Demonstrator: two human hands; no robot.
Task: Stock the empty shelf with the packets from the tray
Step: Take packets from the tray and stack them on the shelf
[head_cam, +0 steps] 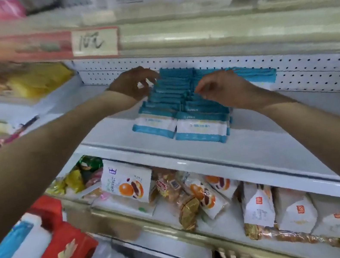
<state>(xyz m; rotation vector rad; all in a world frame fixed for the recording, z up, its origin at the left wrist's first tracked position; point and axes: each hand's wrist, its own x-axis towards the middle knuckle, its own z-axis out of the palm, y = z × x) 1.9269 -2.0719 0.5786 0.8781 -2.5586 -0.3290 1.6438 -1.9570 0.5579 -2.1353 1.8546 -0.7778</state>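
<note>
The bent fingers [151, 78] of the left hand [134, 86] reach the left edge of the rearmost blue-and-white flat plastic packets [172, 96]. The curled fingertips [199, 89] of the right hand [225, 89] hang just over the tops of the right-hand row, though blur hides whether either hand actually grips a packet. The packets stand in two close rows, leaning one behind another, on the white metal shelf [258, 143], with more lying against the white perforated back panel [303, 64]; below, orange-printed white snack bags [128, 181] fill a lower shelf.
</note>
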